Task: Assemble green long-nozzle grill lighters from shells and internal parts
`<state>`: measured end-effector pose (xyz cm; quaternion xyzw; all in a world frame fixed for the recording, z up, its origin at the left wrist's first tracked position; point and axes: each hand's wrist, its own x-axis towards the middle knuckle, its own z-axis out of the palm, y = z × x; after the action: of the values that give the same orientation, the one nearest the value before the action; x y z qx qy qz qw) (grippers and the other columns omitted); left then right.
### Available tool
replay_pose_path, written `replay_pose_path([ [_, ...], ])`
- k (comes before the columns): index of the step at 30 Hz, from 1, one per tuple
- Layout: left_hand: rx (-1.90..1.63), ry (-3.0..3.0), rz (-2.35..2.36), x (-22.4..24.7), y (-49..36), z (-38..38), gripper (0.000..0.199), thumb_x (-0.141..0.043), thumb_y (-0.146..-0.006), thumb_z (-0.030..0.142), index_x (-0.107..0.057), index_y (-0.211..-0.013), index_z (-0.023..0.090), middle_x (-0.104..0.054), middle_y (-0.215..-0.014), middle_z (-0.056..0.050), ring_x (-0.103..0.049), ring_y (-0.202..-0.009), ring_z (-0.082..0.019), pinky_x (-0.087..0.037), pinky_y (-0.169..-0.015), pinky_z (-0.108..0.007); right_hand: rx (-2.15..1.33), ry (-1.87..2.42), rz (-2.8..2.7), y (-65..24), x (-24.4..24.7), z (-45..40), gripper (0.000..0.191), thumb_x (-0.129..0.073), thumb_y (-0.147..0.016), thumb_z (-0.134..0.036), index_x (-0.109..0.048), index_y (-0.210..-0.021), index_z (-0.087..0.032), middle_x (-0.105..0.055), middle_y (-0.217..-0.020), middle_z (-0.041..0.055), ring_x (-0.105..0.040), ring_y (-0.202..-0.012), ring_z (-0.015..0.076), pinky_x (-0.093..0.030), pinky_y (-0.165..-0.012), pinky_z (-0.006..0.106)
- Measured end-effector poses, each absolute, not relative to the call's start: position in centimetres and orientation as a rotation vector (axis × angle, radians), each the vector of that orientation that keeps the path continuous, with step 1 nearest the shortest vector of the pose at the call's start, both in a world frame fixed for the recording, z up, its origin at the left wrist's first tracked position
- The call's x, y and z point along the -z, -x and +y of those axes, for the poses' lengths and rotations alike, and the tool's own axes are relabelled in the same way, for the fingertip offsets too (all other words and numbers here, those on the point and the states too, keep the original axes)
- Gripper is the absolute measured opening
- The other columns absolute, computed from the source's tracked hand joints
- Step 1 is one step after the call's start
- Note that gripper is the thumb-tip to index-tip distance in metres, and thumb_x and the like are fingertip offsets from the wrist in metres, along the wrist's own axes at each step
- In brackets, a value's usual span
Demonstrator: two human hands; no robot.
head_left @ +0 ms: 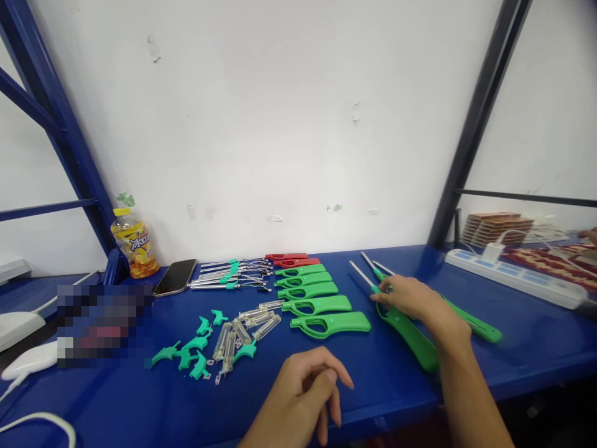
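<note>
The right hand [408,298] has its fingertips at the neck of a long green plastic lighter with a thin silver metal rod [413,339]; the rod points away beyond the fingers and the handle slants back beneath the palm, though whether they pinch it or only touch it I cannot tell. The left hand [310,392], loosely curled with nothing visibly grasped, is nearest the row of flat green plastic lighter shells [347,322].

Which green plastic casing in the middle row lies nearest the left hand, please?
The frontmost green plastic casing; the others lie nearer the white wall.
</note>
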<state>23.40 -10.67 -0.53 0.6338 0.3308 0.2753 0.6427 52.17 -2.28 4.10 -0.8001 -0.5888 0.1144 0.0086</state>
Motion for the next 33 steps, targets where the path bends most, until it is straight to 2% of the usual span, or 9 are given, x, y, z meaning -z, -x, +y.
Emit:
replay_pose_path([
  [9,-0.62,-1.447,0.756,0.5,-23.3,-10.7,0.036,-0.054,-0.098,0.051,-0.065,-0.099,0.016,-0.061,-0.066,0.002,-0.044,-0.041,-0.007,-0.03,-0.042,-0.019,-0.342,2.422,-1.802,-52.1,-4.3,-2.6,0.033,-0.067,-0.102,-0.049,-0.074,-0.115,-0.019,-0.077,-0.108,0.0072,-0.073,-0.098,0.024,-0.058,-0.091,0.044],
  [13,-0.625,-1.445,0.76,0.8,-23.4,-10.5,0.037,-0.055,-0.097,0.052,-0.066,-0.098,0.016,-0.061,-0.065,0.003,-0.044,-0.04,-0.007,-0.03,-0.041,-0.019,-0.374,2.16,-1.924,-51.1,-5.1,-2.9,0.029,-0.07,-0.096,-0.047,-0.08,-0.108,-0.022,-0.08,-0.106,0.0088,-0.074,-0.103,0.0285,-0.053,-0.084,0.036],
  [17,-0.638,-1.441,0.758,1.1,-23.6,-10.4,0.04,-0.056,-0.094,0.056,-0.065,-0.095,0.016,-0.059,-0.061,0.003,-0.043,-0.038,-0.007,-0.029,-0.039,-0.019,-0.52,1.864,-2.098,-49.4,-5.6,-3.6,0.032,-0.073,-0.091,-0.052,-0.081,-0.105,-0.025,-0.081,-0.105,0.0036,-0.075,-0.095,0.0241,-0.05,-0.078,0.028],
  [20,-0.64,-1.438,0.758,1.0,-23.5,-10.5,0.037,-0.056,-0.095,0.052,-0.066,-0.096,0.016,-0.061,-0.063,0.003,-0.044,-0.038,-0.006,-0.029,-0.039,-0.018,-0.654,1.733,-2.213,-48.3,-5.4,-4.2,0.036,-0.082,-0.081,-0.055,-0.082,-0.105,-0.027,-0.079,-0.1,0.0004,-0.074,-0.089,0.0224,-0.049,-0.074,0.026],
  [25,-0.65,-1.434,0.757,1.1,-23.5,-10.6,0.034,-0.055,-0.096,0.049,-0.066,-0.096,0.016,-0.061,-0.062,0.003,-0.044,-0.038,-0.006,-0.028,-0.039,-0.018,-0.713,1.712,-2.282,-47.2,-5.3,-4.7,0.046,-0.089,-0.075,-0.043,-0.08,-0.117,-0.027,-0.076,-0.097,0.0005,-0.071,-0.081,0.0211,-0.046,-0.069,0.027],
  [33,-0.642,-1.432,0.75,1.0,-23.5,-10.5,0.036,-0.056,-0.096,0.051,-0.066,-0.096,0.016,-0.061,-0.063,0.003,-0.044,-0.039,-0.007,-0.029,-0.039,-0.018,-0.716,1.752,-2.315,-47.1,-5.2,-4.3,0.04,-0.088,-0.074,-0.031,-0.08,-0.112,-0.023,-0.075,-0.089,0.0004,-0.068,-0.072,0.0187,-0.044,-0.065,0.026],
])
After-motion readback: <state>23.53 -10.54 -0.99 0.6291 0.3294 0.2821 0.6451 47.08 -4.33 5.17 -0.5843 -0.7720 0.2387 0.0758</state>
